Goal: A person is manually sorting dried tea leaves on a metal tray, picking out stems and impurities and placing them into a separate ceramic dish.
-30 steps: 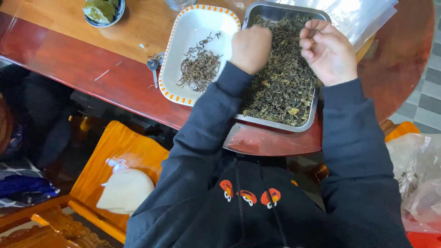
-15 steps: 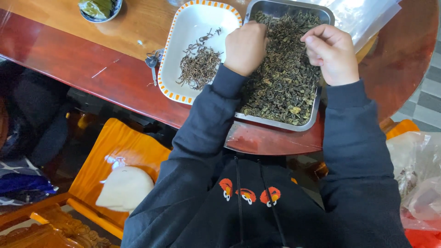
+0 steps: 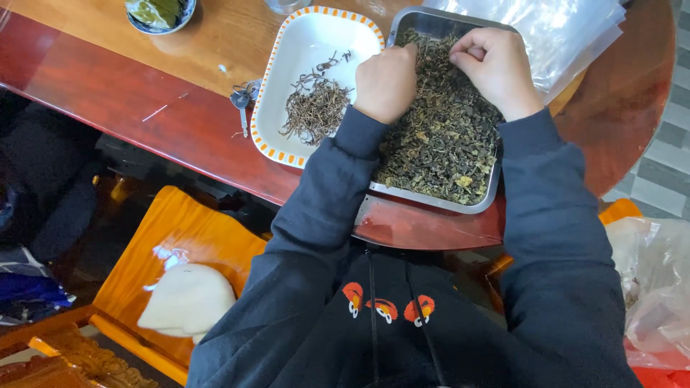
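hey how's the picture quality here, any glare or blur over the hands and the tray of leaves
Head view: sharp, no motion blur on the left hand or right hand; the dried leaves in the metal tray show clear detail. Soft glare streaks the glossy red table edge and the clear plastic bags. The area under the table is dim.

Both hands crowd the far half of the metal tray (image 3: 431, 197): the left hand (image 3: 387, 82) sits over its left rim, the right hand (image 3: 496, 68) just right of it, with a narrow gap of loose leaves (image 3: 445, 136) between. The near half of the tray lies open. Left, the white dish (image 3: 309, 43) touches the tray; its far part is bare. Keys (image 3: 241, 97) lie just left of it. Clear plastic bags (image 3: 560, 32) block the far right.
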